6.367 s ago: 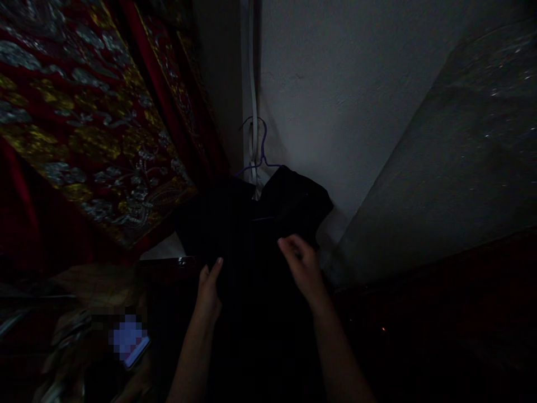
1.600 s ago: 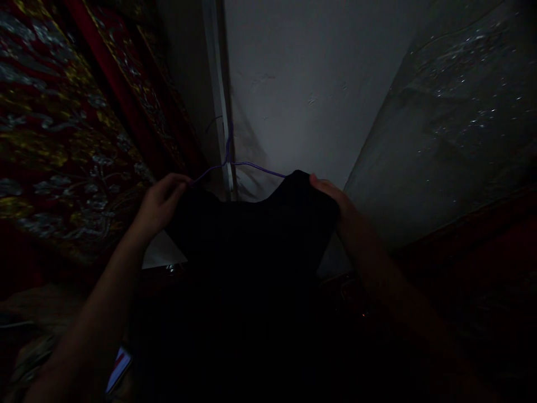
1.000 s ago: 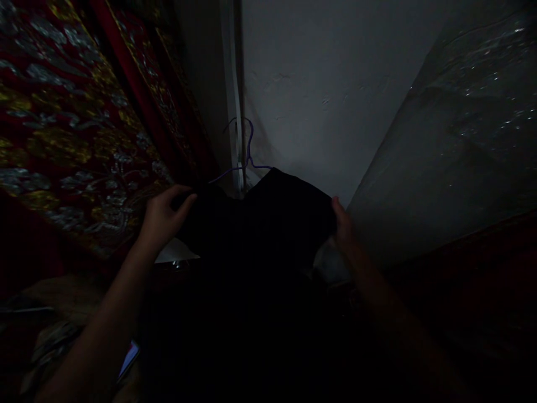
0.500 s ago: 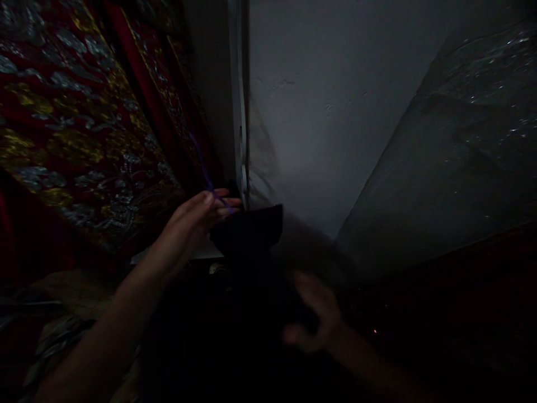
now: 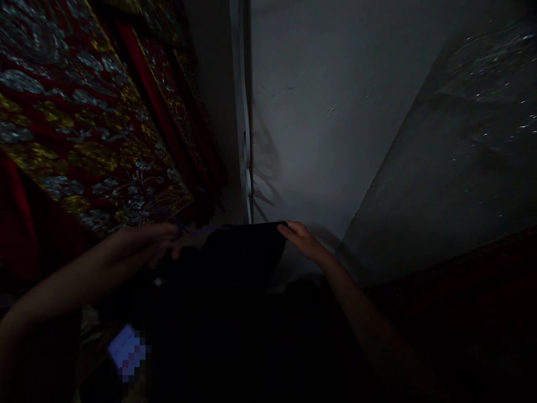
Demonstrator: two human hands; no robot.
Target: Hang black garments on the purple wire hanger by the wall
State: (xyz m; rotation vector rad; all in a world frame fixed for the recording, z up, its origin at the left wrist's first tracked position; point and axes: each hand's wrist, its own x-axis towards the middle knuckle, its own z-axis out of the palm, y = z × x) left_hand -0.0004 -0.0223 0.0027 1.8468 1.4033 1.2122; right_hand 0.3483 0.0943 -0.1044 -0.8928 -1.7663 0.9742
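Though barely lit, garment [image 5: 243,263]: shows black, with a nearly level top edge, just in front of the wall; merges with the darkness below, lower edge impossible to make out.
Hanger [image 5: 205,229]: purple, lies almost flat along the top edge, running from left hand to garment.
Left hand [image 5: 145,240]: at the hook end of hanger; too blurred to tell whether gripping or merely bent, though with thumb apart from fingers.
Right hand [image 5: 304,240]: pinches the right end of the top edge between thumb and fingers.
Embroidered cloth [image 5: 94,157]: red, covered in gold and silver motifs; slants down the left side, right behind left hand, crowding that side.
Phone screen [image 5: 126,350]: glows at lower left, below left forearm [image 5: 54,285], partly pixelated; near garment.
Wall [image 5: 319,123]: pale, with small scuffs and soft shadows.
Cord [image 5: 245,112]: white, runs down the corner, ending from sight behind garment.
Sheet [image 5: 470,129]: glinting, covers the right part of the wall, with a slanting edge.
Lower right: dark red band [image 5: 482,291], too dim to identify.
Room: opens above garment, between cord and sheet; narrows leftward at embroidered cloth.
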